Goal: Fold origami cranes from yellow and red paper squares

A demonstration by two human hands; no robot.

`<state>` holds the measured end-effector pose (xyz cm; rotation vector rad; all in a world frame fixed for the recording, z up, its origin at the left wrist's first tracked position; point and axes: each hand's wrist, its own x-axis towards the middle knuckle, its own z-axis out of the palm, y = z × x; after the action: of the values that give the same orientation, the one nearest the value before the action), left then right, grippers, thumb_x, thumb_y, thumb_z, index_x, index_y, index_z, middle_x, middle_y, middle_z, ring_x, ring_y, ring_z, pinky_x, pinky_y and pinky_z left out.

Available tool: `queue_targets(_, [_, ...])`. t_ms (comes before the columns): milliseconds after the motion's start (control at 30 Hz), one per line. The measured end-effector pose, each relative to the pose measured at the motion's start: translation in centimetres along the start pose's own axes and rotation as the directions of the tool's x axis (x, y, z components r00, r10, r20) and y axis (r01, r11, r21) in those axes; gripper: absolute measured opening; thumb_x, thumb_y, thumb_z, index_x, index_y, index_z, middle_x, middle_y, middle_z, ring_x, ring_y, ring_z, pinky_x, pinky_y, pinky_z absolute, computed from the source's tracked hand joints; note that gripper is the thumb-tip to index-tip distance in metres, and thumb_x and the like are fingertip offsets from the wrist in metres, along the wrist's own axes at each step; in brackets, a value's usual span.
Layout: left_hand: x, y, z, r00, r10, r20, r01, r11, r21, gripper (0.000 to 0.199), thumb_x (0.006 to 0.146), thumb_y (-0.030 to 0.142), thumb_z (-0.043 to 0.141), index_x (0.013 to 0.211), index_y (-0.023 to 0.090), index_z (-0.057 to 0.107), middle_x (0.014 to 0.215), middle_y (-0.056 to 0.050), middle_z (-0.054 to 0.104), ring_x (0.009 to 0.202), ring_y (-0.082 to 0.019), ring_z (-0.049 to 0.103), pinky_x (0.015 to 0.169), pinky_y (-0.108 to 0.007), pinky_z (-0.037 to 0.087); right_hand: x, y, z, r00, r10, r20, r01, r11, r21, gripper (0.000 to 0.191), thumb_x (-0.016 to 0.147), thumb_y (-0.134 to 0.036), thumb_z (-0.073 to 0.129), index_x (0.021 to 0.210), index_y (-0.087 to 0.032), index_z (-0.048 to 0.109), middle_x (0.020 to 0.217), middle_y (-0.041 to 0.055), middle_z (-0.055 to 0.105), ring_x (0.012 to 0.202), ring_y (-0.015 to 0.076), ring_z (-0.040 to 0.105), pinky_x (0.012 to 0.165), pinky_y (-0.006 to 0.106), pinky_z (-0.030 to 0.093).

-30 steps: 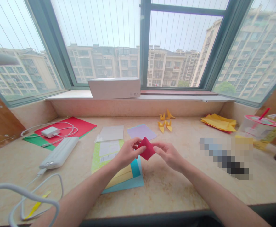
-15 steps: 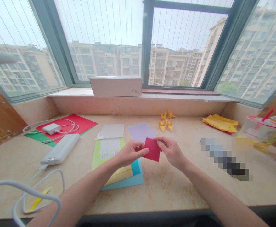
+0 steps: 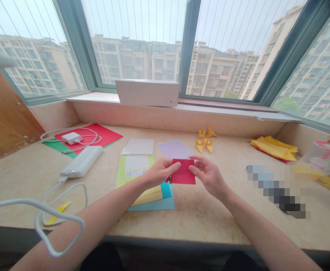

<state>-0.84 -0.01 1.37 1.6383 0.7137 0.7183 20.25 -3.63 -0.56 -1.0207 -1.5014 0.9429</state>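
Note:
A small folded red paper (image 3: 183, 174) is held up in front of me over the desk. My left hand (image 3: 165, 171) pinches its left side, thumb on the near face. On its right side, my right hand (image 3: 207, 172) grips it between thumb and fingers, the index finger stretched along the top edge. Behind the hands lies a lilac paper sheet (image 3: 174, 149). Several folded yellow paper figures (image 3: 200, 145) stand farther back.
Left of centre lie a green-patterned packet (image 3: 122, 171) and a blue sheet (image 3: 153, 205). A white power bank (image 3: 82, 162), cables and red paper (image 3: 108, 133) are at the left. Yellow papers (image 3: 274, 148) and a lidded cup (image 3: 325, 158) are at the right.
The red paper has turned from a tilted position to nearly level, and my fingers have shifted on it. The whole view has tilted and moved.

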Motion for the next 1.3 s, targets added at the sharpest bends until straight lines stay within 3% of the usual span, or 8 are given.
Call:
queue_targets(133, [0.0,0.2,0.1,0.999,0.022,0.029,-0.02,0.998,-0.066,0.048,0.09,0.058,0.057,0.078,0.012,0.065,0.057,-0.002,0.061,0.046,-0.01,0.055,0.044,-0.02,0.04,0.0,-0.1,0.0,0.999,-0.031,-0.033,0.033,0.998,0.057,0.036,0.086,-0.039,0.07,0.118,-0.026,0.059,0.077,-0.0008,0.067,0.075,0.0188,0.066,0.072,0.033,0.054])
queue_targets(267, [0.0,0.6,0.3,0.997,0.069,0.025,-0.065,0.986,-0.155,0.044,0.093,0.054,0.055,0.101,0.012,0.064,0.071,-0.005,0.068,0.055,-0.014,0.067,0.044,-0.018,0.044,0.1,0.1,-0.1,0.993,-0.07,-0.096,0.077,0.994,0.073,0.032,0.087,-0.038,0.07,0.113,-0.026,0.056,0.074,-0.0022,0.067,0.071,0.0174,0.065,0.069,0.031,0.053])
queue_targets(500, [-0.1,1.1,0.2,0.986,0.151,-0.067,-0.161,0.969,-0.188,0.059,0.093,0.04,0.059,0.146,0.023,0.038,0.087,-0.005,0.069,0.064,-0.016,0.069,0.05,-0.021,0.051,0.2,0.3,-0.3,0.975,-0.11,-0.195,0.109,0.994,-0.018,0.02,0.086,-0.039,0.071,0.091,-0.022,0.064,0.082,0.003,0.07,0.073,0.018,0.065,0.066,0.03,0.052])
queue_targets(633, [0.1,0.7,0.3,0.977,0.196,-0.085,-0.206,0.97,-0.127,0.053,0.089,0.034,0.065,0.139,0.023,0.048,0.107,-0.009,0.066,0.072,-0.014,0.066,0.056,-0.023,0.054,0.1,0.4,-0.2,0.973,-0.122,-0.194,0.114,0.992,-0.055,0.019,0.086,-0.04,0.071,0.091,-0.022,0.067,0.086,0.005,0.071,0.077,0.0195,0.065,0.07,0.032,0.053])
queue_targets(800, [0.3,0.3,0.4,0.979,0.201,-0.041,-0.204,0.975,-0.082,0.024,0.088,0.03,0.064,0.107,0.015,0.065,0.09,-0.006,0.066,0.069,-0.011,0.062,0.059,-0.022,0.053,0.2,0.4,-0.2,0.974,-0.122,-0.193,0.111,0.992,-0.064,0.019,0.087,-0.04,0.07,0.092,-0.021,0.068,0.088,0.0054,0.071,0.079,0.0198,0.066,0.073,0.033,0.053])
queue_targets(900, [0.3,0.4,0.3,0.981,0.191,-0.042,-0.192,0.981,-0.015,0.018,0.086,0.025,0.064,0.098,0.013,0.068,0.087,-0.006,0.067,0.07,-0.011,0.062,0.06,-0.022,0.052,0.2,0.5,-0.3,0.974,-0.112,-0.199,0.102,0.993,-0.058,0.02,0.086,-0.04,0.071,0.092,-0.021,0.068,0.089,0.0057,0.071,0.081,0.0204,0.066,0.076,0.034,0.053])
queue_targets(1133, [0.3,0.5,0.2,0.98,0.191,-0.048,-0.191,0.982,0.011,0.03,0.081,0.029,0.07,0.107,0.013,0.072,0.098,-0.009,0.069,0.069,-0.013,0.064,0.061,-0.026,0.056,0.2,0.5,-0.4,0.972,-0.11,-0.207,0.1,0.993,-0.057,0.022,0.09,-0.043,0.065,0.099,-0.022,0.067,0.091,0.006,0.071,0.083,0.0215,0.068,0.075,0.035,0.054])
queue_targets(1300, [0.4,0.2,0.2,0.974,0.198,-0.11,-0.204,0.978,-0.049,0.047,0.084,0.033,0.071,0.127,0.013,0.065,0.094,-0.01,0.071,0.075,-0.016,0.066,0.062,-0.028,0.058,0.3,-0.1,-0.3,0.985,-0.12,-0.125,0.115,0.992,-0.049,0.03,0.095,-0.045,0.056,0.112,-0.022,0.065,0.084,0.0036,0.071,0.07,0.0174,0.065,0.065,0.031,0.053])
